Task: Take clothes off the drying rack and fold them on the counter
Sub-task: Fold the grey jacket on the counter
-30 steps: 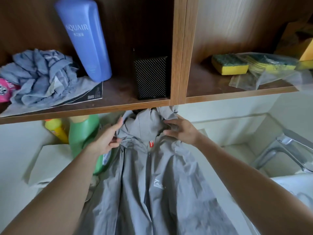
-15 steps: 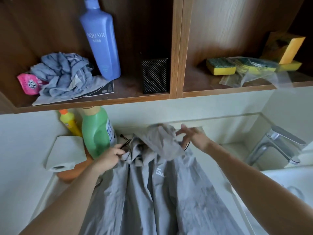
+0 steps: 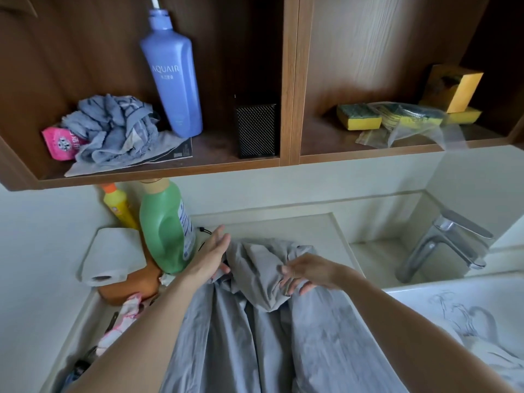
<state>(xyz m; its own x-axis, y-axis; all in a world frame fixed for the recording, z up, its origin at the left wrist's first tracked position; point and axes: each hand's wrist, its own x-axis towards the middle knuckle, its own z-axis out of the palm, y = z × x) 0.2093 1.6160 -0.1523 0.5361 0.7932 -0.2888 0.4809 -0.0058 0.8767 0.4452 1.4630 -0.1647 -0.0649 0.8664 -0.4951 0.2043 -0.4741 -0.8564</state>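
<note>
Head view. Grey jacket point(image 3: 283, 336) lies spread on the pale counter point(image 3: 297, 228), running from the bottom edge of frame up toward the wall. Its hood is bunched and turned down over the chest.

Left hand point(image 3: 214, 255): fingers straight and together, pointing toward the wall, edge of the palm against the hood's left side. No grasp visible.

Right hand point(image 3: 304, 275): palm down on the hood's right side, fingers spread and loosely bent, tips touching cloth. Nothing pinched as far as can be seen.

Green bottle point(image 3: 166, 225) stands just left of the left hand, with a yellow bottle point(image 3: 117, 207) behind it and a paper roll point(image 3: 113, 255) beside it. Chrome faucet point(image 3: 448, 245) stands to the right.

Wooden shelf point(image 3: 158, 168) above: the left compartment holds a blue bottle point(image 3: 171, 78), a crumpled grey cloth point(image 3: 113, 129) and a black box point(image 3: 256, 130). Sponges point(image 3: 358, 117) lie in the right compartment.
</note>
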